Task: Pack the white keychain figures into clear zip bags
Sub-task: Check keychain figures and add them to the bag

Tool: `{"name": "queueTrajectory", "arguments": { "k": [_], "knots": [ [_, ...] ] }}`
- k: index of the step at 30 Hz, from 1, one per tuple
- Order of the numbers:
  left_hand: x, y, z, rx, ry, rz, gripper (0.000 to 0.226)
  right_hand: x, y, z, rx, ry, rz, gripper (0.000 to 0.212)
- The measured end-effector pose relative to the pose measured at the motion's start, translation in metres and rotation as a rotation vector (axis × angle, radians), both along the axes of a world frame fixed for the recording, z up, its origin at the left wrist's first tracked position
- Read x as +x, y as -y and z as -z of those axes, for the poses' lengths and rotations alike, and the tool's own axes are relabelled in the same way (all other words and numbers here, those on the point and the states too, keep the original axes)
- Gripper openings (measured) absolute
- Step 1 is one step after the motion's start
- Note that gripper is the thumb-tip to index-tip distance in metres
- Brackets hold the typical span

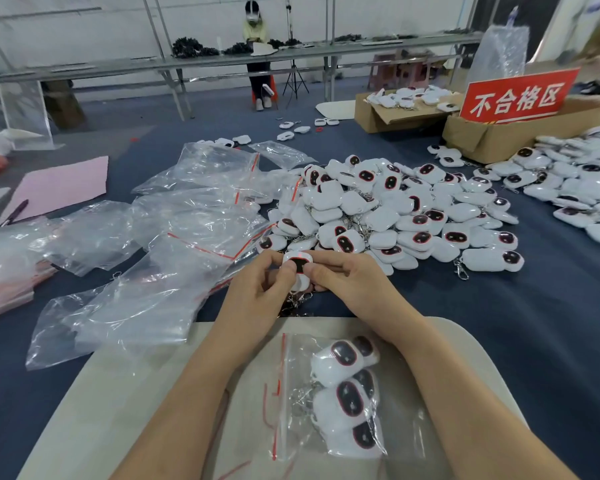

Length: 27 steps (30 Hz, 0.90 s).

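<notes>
A big pile of white figures (388, 209) lies in the middle of the table (499, 323), just past the hands, and more figures spread out to the right edge. Loose clear zip bags (194, 216) lie in a heap on the left side, some on top of others. Near the far right corner a flat cardboard box (388, 117) holds white figures, and a bigger box (478, 136) has a red sign (520, 97) in it. A pink sheet (59, 188) and a pen (14, 213) lie by the left edge. The left hand (257, 292) and the right hand (347, 278) pinch one keychain figure (298, 268) between them, thumbs on top, right in front of the pile. Its long side runs from near to far. The dark face is at the far end and looks up, and the metal chain (293, 303) hangs at the near end. A beige mat (118, 393) lies at the near edge. On it a filled zip bag (326, 393) holds a few figures with dark faces up, and its red strip is on the left
</notes>
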<state>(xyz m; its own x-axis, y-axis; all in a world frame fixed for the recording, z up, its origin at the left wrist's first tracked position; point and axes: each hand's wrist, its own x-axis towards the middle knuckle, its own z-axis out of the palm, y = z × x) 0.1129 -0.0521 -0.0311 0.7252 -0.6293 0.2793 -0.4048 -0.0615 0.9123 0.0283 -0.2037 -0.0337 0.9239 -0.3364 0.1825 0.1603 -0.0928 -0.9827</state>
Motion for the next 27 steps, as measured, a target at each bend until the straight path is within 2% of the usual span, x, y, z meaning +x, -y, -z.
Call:
{"name": "queueTrajectory", "arguments": {
  "k": [12,23,27],
  "knots": [
    [0.0029,0.0025,0.0035,0.021,0.011,0.006,0.018,0.0016,-0.0005,-0.0006,-0.006,0.0,0.068,0.02],
    [0.0053,0.0019,0.0058,0.019,0.043,0.033,0.025,0.0023,-0.0018,-0.0008,-0.01,-0.015,0.075,0.019],
    [0.0052,0.0018,0.0061,0.008,0.017,0.06,0.017,0.0017,-0.0022,-0.0021,-0.002,-0.024,0.079,0.019]
  ]
}}
